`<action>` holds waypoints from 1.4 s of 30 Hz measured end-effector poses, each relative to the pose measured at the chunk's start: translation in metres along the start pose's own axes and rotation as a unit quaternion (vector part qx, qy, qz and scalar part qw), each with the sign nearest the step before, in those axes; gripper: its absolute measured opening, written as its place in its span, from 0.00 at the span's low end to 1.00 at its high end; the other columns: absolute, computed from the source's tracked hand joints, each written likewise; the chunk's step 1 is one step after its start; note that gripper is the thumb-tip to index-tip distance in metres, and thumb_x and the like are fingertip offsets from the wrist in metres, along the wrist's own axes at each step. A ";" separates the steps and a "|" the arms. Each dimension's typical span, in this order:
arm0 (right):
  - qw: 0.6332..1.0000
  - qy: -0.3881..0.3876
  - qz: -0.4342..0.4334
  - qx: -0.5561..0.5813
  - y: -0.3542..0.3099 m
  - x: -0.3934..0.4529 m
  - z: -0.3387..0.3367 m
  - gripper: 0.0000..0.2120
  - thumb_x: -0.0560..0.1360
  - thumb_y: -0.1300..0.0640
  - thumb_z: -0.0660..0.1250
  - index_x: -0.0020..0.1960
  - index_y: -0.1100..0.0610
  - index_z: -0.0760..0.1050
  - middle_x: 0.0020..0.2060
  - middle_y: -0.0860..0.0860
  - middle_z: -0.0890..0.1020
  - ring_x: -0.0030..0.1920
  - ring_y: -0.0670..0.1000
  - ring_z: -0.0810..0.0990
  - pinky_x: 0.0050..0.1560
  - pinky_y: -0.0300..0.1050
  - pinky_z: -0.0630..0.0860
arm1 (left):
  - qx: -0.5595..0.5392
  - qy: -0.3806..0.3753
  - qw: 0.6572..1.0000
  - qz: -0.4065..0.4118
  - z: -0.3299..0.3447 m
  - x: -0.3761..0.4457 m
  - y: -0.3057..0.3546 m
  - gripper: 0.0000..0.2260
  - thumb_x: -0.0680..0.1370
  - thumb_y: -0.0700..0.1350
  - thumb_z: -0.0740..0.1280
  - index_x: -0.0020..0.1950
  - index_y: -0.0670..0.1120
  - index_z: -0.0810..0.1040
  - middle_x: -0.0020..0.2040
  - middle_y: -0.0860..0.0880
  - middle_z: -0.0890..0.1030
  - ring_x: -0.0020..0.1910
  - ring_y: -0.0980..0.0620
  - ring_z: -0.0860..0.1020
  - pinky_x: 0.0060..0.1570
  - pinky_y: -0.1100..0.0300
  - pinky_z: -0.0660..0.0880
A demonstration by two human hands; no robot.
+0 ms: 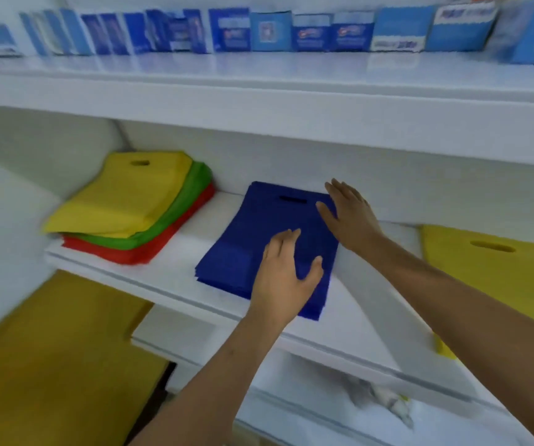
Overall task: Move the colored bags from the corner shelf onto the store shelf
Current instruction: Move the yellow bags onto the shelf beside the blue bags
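Flat stack of dark blue handled fabric bags (pixel 259 239) found mid-shelf on white shelf board (pixel 175 278). Left hand (pixel 286 272) spread flat atop; right hand (pixel 346 214) spread, pressing at 2 o'clock edge. Yellow-green-red bag pile (pixel 133 210) at 10 o'clock, apparently unmoved.

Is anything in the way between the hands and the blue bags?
No. Both hands already rest flat on the blue bags: the left hand on the near part, the right hand at the far right edge. Nothing lies between. The yellow, green and red stack sits apart on the left.
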State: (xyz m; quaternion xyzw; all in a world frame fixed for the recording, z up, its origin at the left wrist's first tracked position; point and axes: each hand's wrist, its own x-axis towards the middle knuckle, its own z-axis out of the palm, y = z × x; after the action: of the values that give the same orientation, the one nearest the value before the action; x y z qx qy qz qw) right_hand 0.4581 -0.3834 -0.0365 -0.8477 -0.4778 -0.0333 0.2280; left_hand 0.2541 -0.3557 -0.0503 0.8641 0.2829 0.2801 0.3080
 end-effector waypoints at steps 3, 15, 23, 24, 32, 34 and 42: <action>0.998 -0.018 -0.050 0.034 -0.071 0.032 0.032 0.30 0.82 0.41 0.52 0.78 0.56 0.55 0.77 0.52 0.57 0.77 0.52 0.55 0.76 0.51 0.55 | 0.010 0.077 0.997 -0.009 -0.058 0.014 -0.051 0.25 0.79 0.57 0.64 0.74 0.48 0.68 0.69 0.52 0.71 0.69 0.56 0.69 0.65 0.64 0.69; 0.988 -0.056 -0.141 -0.013 -0.286 0.167 0.139 0.32 0.80 0.42 0.57 0.78 0.58 0.56 0.77 0.56 0.59 0.76 0.56 0.58 0.74 0.52 0.59 | 0.085 0.227 0.959 -0.147 -0.269 0.075 -0.270 0.25 0.79 0.52 0.66 0.74 0.44 0.69 0.70 0.46 0.71 0.69 0.48 0.68 0.64 0.56 0.67; 0.978 -0.092 -0.124 -0.139 -0.315 0.221 0.195 0.40 0.77 0.41 0.63 0.78 0.61 0.50 0.77 0.58 0.56 0.77 0.57 0.54 0.73 0.51 0.55 | 0.217 0.058 0.951 -0.212 -0.301 0.092 -0.377 0.39 0.79 0.68 0.54 0.82 0.45 0.52 0.82 0.45 0.50 0.81 0.48 0.46 0.77 0.46 0.42; 0.980 -0.095 -0.114 -0.133 -0.313 0.224 0.200 0.40 0.77 0.41 0.63 0.78 0.62 0.52 0.77 0.58 0.56 0.76 0.57 0.54 0.73 0.51 0.55 | 0.212 0.056 0.952 -0.213 -0.300 0.092 -0.381 0.40 0.78 0.69 0.53 0.82 0.45 0.52 0.82 0.46 0.50 0.81 0.48 0.46 0.77 0.46 0.41; 0.989 -0.013 -0.127 -0.074 -0.322 0.205 0.219 0.11 0.78 0.59 0.63 0.57 0.59 0.80 0.54 0.60 0.82 0.58 0.61 0.76 0.66 0.47 0.65 | 0.210 0.092 0.964 -0.133 -0.286 0.091 -0.379 0.25 0.83 0.58 0.55 0.76 0.47 0.68 0.78 0.49 0.64 0.80 0.50 0.55 0.77 0.48 0.39; 0.989 -0.002 -0.120 -0.091 -0.326 0.199 0.215 0.11 0.78 0.60 0.60 0.51 0.58 0.81 0.46 0.58 0.82 0.51 0.59 0.78 0.50 0.47 0.72 | 0.218 0.097 0.964 -0.117 -0.284 0.091 -0.372 0.20 0.85 0.51 0.57 0.75 0.46 0.70 0.77 0.48 0.67 0.79 0.50 0.58 0.78 0.49 0.42; 0.991 0.065 -0.104 -0.061 -0.295 0.175 0.152 0.13 0.81 0.53 0.56 0.49 0.57 0.77 0.42 0.55 0.80 0.41 0.57 0.78 0.34 0.44 0.66 | 0.024 0.167 0.984 -0.051 -0.271 0.077 -0.305 0.21 0.85 0.59 0.51 0.79 0.61 0.60 0.82 0.53 0.48 0.80 0.50 0.54 0.72 0.54 0.68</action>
State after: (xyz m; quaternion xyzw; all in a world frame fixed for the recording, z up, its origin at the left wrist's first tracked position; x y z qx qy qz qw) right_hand 0.2846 -0.0512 -0.0200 -0.8020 -0.5441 -0.1412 0.2020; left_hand 0.0315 -0.0047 -0.0601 0.7965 0.3812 0.3975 0.2494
